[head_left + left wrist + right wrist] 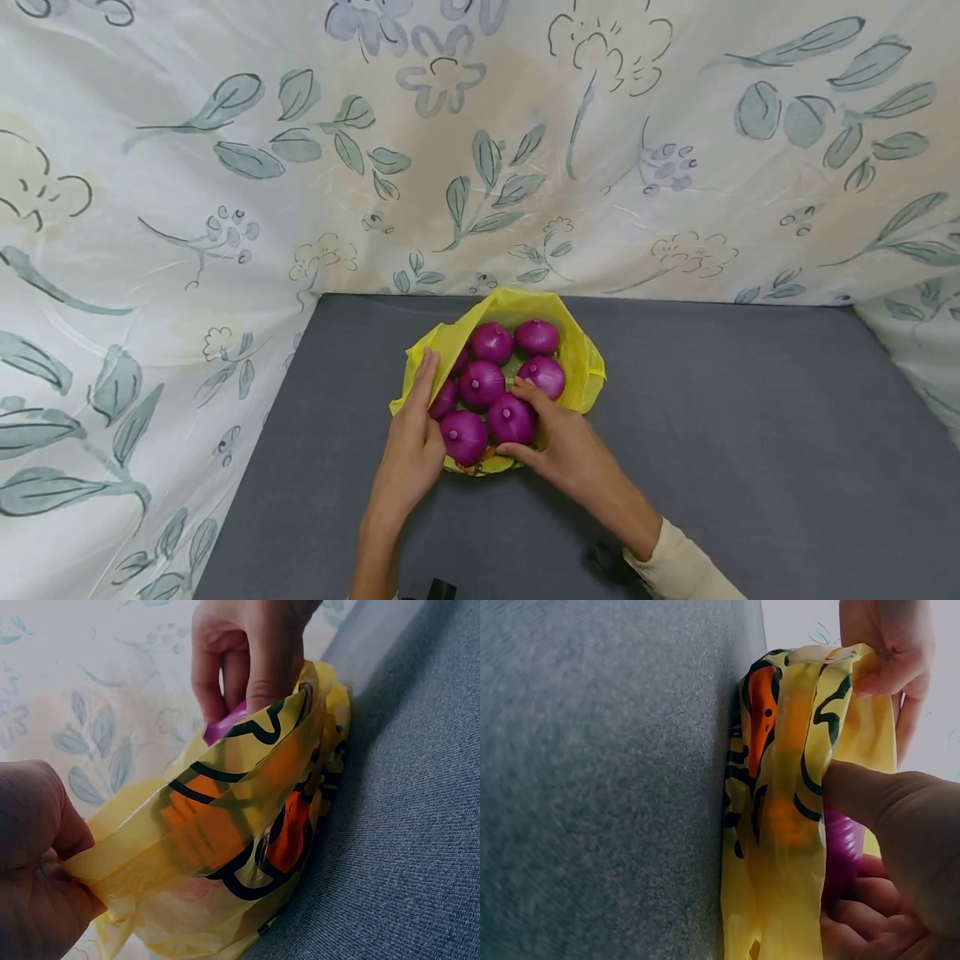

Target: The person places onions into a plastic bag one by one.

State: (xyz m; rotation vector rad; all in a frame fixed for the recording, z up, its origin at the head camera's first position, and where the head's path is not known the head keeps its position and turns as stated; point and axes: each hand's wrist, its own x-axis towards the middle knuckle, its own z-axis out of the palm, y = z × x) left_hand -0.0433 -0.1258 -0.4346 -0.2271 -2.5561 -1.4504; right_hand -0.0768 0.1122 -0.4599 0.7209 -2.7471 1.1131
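Note:
Several purple onions [482, 384] lie inside a yellow plastic bag [583, 358] whose mouth faces up. My left hand [411, 454] pinches the bag's left rim between thumb and fingers, clearest in the left wrist view, where the hand [34, 859] pulls the film outward. With its thumb on the near side and its fingers on the far side, my right hand [573, 446] grips the front onion [512, 418] within the bag. In the right wrist view that onion [843, 844] shows between thumb and curled fingers. The bag's front carries an orange and black print [289, 832].
The bag stands on a dark grey cloth-covered table [750, 433], near its back edge. A white sheet with a leaf and flower print [495, 100] hangs behind and along the left side. Black wrist gear [611, 562] sits by the right sleeve [686, 567].

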